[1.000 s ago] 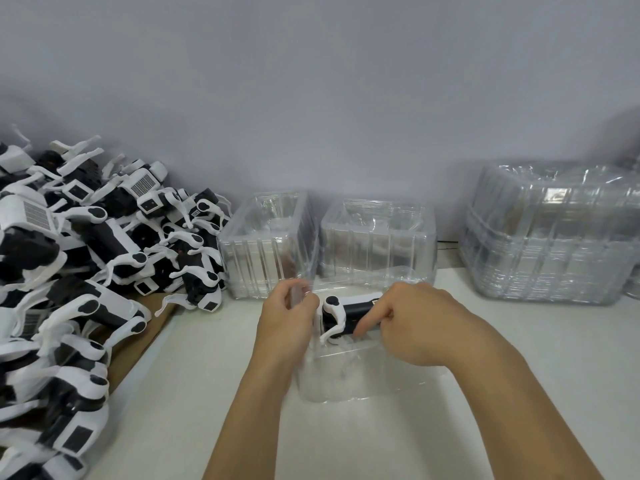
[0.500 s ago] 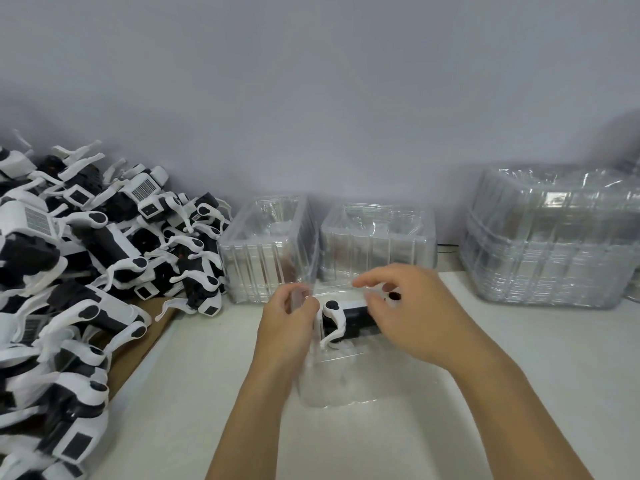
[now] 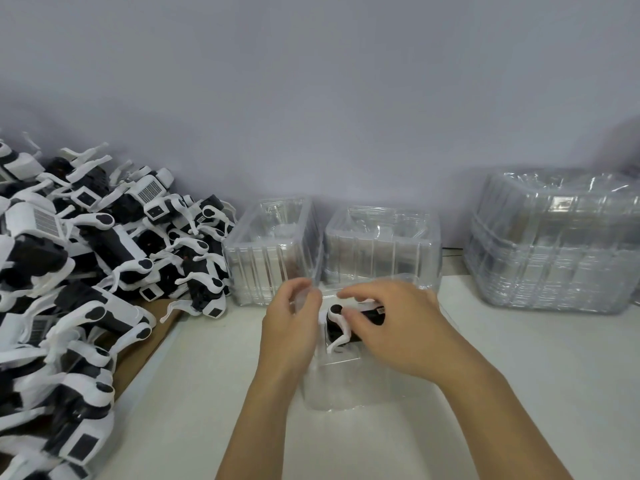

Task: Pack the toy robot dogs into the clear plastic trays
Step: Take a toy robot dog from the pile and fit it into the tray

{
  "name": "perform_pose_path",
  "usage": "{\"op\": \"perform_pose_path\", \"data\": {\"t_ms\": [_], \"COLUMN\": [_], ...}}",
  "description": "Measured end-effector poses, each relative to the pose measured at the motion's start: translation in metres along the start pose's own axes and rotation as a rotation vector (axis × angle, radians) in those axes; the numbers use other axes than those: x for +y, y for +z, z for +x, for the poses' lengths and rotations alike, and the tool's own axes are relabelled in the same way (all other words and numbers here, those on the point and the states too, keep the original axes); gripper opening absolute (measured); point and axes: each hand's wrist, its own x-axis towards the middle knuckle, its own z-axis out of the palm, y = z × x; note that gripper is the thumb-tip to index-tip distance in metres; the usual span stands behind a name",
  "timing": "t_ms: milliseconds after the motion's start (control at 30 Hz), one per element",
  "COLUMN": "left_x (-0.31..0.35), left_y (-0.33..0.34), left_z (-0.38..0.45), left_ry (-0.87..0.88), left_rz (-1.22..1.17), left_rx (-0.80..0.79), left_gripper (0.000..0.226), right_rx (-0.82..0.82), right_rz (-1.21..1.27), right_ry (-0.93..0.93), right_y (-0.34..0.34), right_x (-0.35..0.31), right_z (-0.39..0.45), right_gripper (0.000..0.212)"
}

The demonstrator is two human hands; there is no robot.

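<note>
Dog pile (image 3: 86, 271) blocks left; tray stacks (image 3: 554, 244) crowd behind.

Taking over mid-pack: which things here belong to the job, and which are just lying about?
In the job:
clear tray in hand
toy dog in it
left hand
right hand
pile of toy dogs
two empty trays
tray stack

Lying about:
brown cardboard

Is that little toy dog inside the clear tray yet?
In. The toy dog sits within the clear tray's walls, between both hands.

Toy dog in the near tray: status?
Left hand grips clear tray edge. Right hand fingers on toy dog, seated in tray. Nothing blocking; dog pile left, tray stacks behind.
</note>
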Motion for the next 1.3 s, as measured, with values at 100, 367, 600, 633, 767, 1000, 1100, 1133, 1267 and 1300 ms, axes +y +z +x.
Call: {"op": "perform_pose_path", "data": {"t_ms": [100, 367, 600, 633, 767, 1000, 1100, 1133, 1267, 1300], "left_x": [0.005, 0.018, 0.017, 0.017, 0.017, 0.025, 0.032, 0.034, 0.041, 0.041], "left_y": [-0.005, 0.004, 0.006, 0.005, 0.006, 0.001, -0.008, -0.01, -0.015, -0.015], "left_z": [0.0, -0.014, -0.017, -0.016, -0.016, -0.019, -0.019, -0.018, -0.015, -0.014], "left_ry": [0.251, 0.474, 0.333, 0.325, 0.329, 0.357, 0.353, 0.355, 0.363, 0.361], "left_rz": [0.145, 0.703, 0.891, 0.903, 0.939, 0.824, 0.644, 0.578, 0.339, 0.256], "left_rx": [0.021, -0.288, -0.385, -0.401, -0.388, -0.336, -0.303, -0.274, -0.164, -0.138], "left_gripper": [0.022, 0.059, 0.097, 0.098, 0.096, 0.085, 0.071, 0.067, 0.075, 0.074], "right_rx": [0.158, 0.127, 0.106, 0.107, 0.127, 0.412, 0.723, 0.787, 0.798, 0.782], "right_rz": [0.146, 0.121, 0.184, 0.189, 0.201, 0.367, 0.732, 0.896, 1.184, 1.22], "right_ry": [0.059, 0.26, 0.248, 0.246, 0.236, 0.218, 0.206, 0.202, 0.208, 0.221], "right_y": [-0.014, -0.019, -0.018, -0.018, -0.017, -0.03, -0.04, -0.044, -0.053, -0.053], "right_x": [0.011, 0.041, 0.04, 0.04, 0.039, 0.031, 0.022, 0.02, 0.018, 0.018], "right_z": [0.004, 0.0, 0.001, 0.0, 0.0, 0.002, 0.005, 0.005, 0.004, 0.005], "right_gripper": [0.022, 0.028, 0.031, 0.03, 0.031, 0.031, 0.035, 0.037, 0.034, 0.035]}}
